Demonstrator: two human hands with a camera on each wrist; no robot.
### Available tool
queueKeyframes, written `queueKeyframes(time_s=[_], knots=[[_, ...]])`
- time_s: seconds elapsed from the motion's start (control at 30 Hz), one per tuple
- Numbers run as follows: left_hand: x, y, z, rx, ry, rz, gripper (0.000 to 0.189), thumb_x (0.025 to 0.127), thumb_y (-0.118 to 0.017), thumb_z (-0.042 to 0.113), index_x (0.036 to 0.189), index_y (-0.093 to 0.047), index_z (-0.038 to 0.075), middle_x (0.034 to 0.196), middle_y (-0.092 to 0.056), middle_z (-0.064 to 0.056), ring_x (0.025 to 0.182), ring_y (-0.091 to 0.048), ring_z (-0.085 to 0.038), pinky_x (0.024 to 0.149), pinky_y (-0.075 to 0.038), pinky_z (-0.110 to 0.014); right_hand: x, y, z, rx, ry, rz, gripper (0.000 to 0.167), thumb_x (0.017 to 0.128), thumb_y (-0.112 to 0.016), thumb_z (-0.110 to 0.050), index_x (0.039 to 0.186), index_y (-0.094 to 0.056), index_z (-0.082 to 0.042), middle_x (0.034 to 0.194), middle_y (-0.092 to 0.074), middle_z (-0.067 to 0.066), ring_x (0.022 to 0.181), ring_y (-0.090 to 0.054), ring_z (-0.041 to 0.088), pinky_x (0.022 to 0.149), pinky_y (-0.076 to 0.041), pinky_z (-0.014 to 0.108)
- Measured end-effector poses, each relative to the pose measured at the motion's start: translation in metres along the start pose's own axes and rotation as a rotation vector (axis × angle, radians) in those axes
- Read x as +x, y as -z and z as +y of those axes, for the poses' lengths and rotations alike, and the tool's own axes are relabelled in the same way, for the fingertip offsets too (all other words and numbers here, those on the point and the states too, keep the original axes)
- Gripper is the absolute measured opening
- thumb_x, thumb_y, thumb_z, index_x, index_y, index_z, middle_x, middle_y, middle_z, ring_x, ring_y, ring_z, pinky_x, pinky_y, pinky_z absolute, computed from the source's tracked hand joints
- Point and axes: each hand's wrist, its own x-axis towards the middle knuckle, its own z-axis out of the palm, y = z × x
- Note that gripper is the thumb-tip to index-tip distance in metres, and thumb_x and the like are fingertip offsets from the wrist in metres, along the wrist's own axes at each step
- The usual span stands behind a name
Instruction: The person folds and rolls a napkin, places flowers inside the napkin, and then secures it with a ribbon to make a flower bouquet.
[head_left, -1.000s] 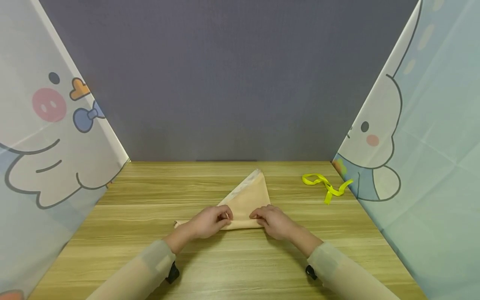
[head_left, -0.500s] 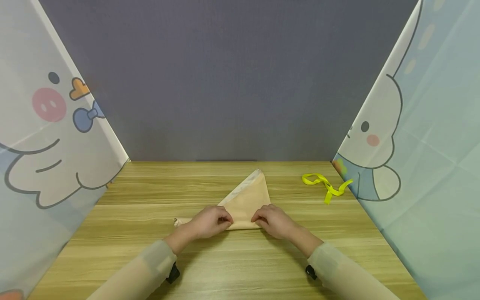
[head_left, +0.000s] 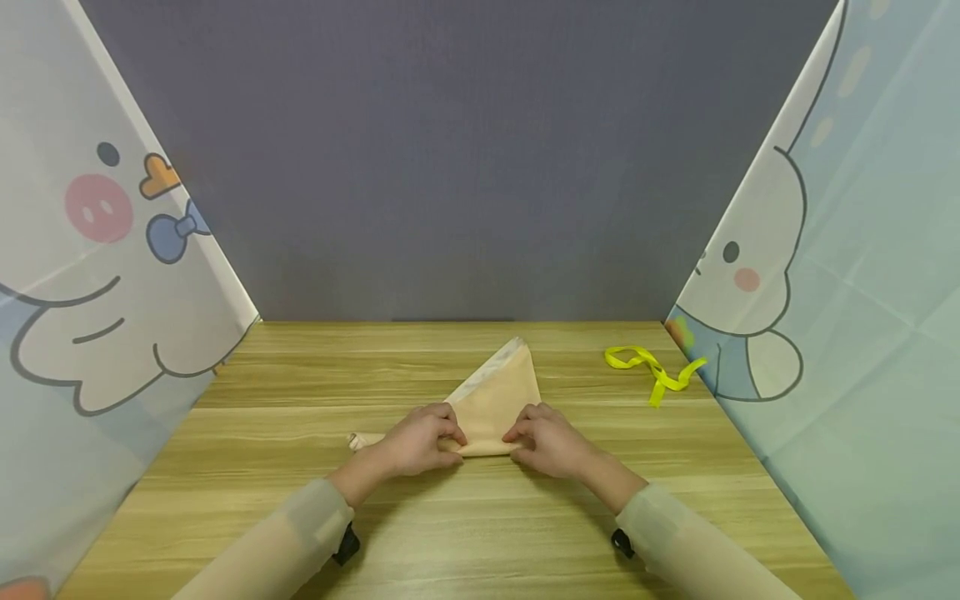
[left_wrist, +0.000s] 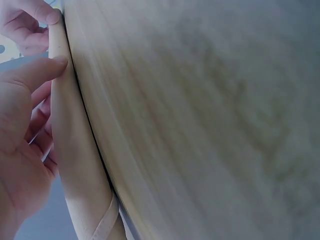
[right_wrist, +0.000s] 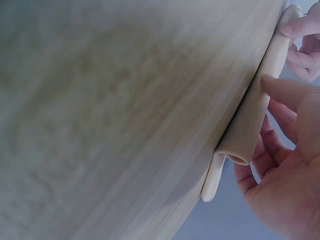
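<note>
A beige cloth (head_left: 495,396) lies folded to a point at the far side, with a pale patterned strip along its left slanting edge. Its near edge is rolled into a tube, and the left end of that roll sticks out past my left wrist. My left hand (head_left: 417,442) holds the roll left of its middle, thumb on the near side and fingers beyond it. At the other side my right hand (head_left: 553,443) grips it the same way. The rolled cloth (left_wrist: 75,120) runs under the thumb in the left wrist view. Seen from the right wrist, the cloth roll (right_wrist: 245,125) has a hollow end.
A yellow ribbon (head_left: 663,379) lies loosely looped at the back right of the wooden table (head_left: 480,533). A dark grey panel (head_left: 465,167) rises behind the table, and printed cartoon sheets (head_left: 862,333) stand along both sides.
The fingers of both hands drew in toward the near edge, and now the thumbs sit lower, below the roll. The roll has turned slightly; the hands have stayed in nearly the same place.
</note>
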Motion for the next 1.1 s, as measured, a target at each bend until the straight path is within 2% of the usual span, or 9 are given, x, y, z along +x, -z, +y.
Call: queueKeyframes(time_s=[0.1,0.17,0.23,0.33,0.5,0.67,0.87,0.97,1.1], knots=[[0.0,0.0002,0.0,0.01,-0.004,0.003,0.014,0.095,-0.089,0.026,0.107,-0.086,0.019,0.099,-0.067,0.012,0.096,-0.061,-0.01,0.094,-0.051,-0.041,-0.0004,0.0007,0.0005,0.003,0.013,0.0,0.017,0.099,-0.082,-0.022,0.115,-0.085,-0.018,0.106,-0.07,-0.009,0.101,-0.059,0.012,0.116,-0.046,0.057],[0.0004,0.0003,-0.0005,0.017,-0.006,0.004,0.012,0.096,-0.088,0.026,0.106,-0.086,0.02,0.098,-0.07,0.013,0.098,-0.063,-0.01,0.096,-0.052,-0.043,-0.0006,0.0013,0.001,0.0,0.018,0.0,0.016,0.101,-0.081,-0.023,0.116,-0.085,-0.019,0.106,-0.071,-0.009,0.1,-0.06,0.012,0.111,-0.049,0.052],[0.0008,0.0006,-0.0012,0.017,-0.013,0.007,0.01,0.098,-0.086,0.026,0.106,-0.086,0.02,0.098,-0.072,0.013,0.097,-0.065,-0.01,0.097,-0.054,-0.044,-0.0005,0.0018,0.0013,-0.003,0.016,-0.001,0.016,0.102,-0.079,-0.025,0.116,-0.085,-0.02,0.106,-0.072,-0.01,0.1,-0.061,0.012,0.101,-0.05,0.045],[0.0011,0.001,-0.0026,0.004,-0.032,0.01,0.008,0.1,-0.084,0.026,0.106,-0.087,0.02,0.098,-0.076,0.011,0.094,-0.068,-0.009,0.094,-0.057,-0.04,-0.0004,0.0019,0.0016,-0.019,0.017,-0.001,0.016,0.104,-0.077,-0.025,0.117,-0.086,-0.021,0.107,-0.074,-0.01,0.101,-0.063,0.012,0.091,-0.049,0.038],[-0.0001,0.0021,-0.0041,-0.045,-0.032,-0.009,0.01,0.103,-0.08,0.023,0.107,-0.087,0.017,0.1,-0.08,0.006,0.09,-0.07,-0.007,0.081,-0.058,-0.028,-0.0003,0.0019,0.0006,-0.057,0.035,0.011,0.017,0.105,-0.075,-0.02,0.118,-0.086,-0.02,0.108,-0.077,-0.008,0.102,-0.068,0.015,0.091,-0.052,0.039],[-0.0016,0.0023,-0.0043,-0.083,0.001,-0.022,0.011,0.104,-0.078,0.021,0.107,-0.086,0.016,0.101,-0.081,0.005,0.087,-0.068,-0.004,0.078,-0.056,-0.025,0.0001,0.0016,-0.0009,-0.071,0.042,0.011,0.02,0.106,-0.072,-0.012,0.121,-0.084,-0.016,0.109,-0.079,-0.004,0.104,-0.071,0.02,0.093,-0.056,0.045],[-0.0017,0.0022,-0.0029,-0.163,0.047,-0.015,0.008,0.104,-0.077,0.016,0.112,-0.078,0.016,0.094,-0.077,0.006,0.08,-0.062,0.0,0.075,-0.054,-0.025,0.0006,-0.0006,-0.0014,0.015,-0.016,0.029,0.013,0.107,-0.072,-0.013,0.117,-0.07,-0.021,0.104,-0.08,-0.004,0.101,-0.071,0.02,0.093,-0.053,0.048],[-0.0018,0.0025,-0.0025,-0.169,0.038,-0.007,0.01,0.104,-0.076,0.014,0.113,-0.073,0.017,0.09,-0.074,0.007,0.076,-0.059,0.001,0.072,-0.052,-0.025,0.0006,-0.0012,-0.0004,0.026,-0.008,0.052,0.012,0.106,-0.073,-0.014,0.111,-0.067,-0.023,0.1,-0.079,-0.006,0.098,-0.071,0.018,0.091,-0.055,0.044],[-0.001,0.0024,-0.0028,-0.158,0.031,-0.006,0.004,0.105,-0.076,0.016,0.108,-0.076,0.017,0.087,-0.074,0.009,0.073,-0.057,0.002,0.071,-0.051,-0.024,0.0009,-0.0011,0.0002,0.031,-0.008,0.059,0.009,0.105,-0.075,-0.015,0.106,-0.074,-0.024,0.097,-0.076,-0.01,0.093,-0.067,0.011,0.085,-0.055,0.037]])
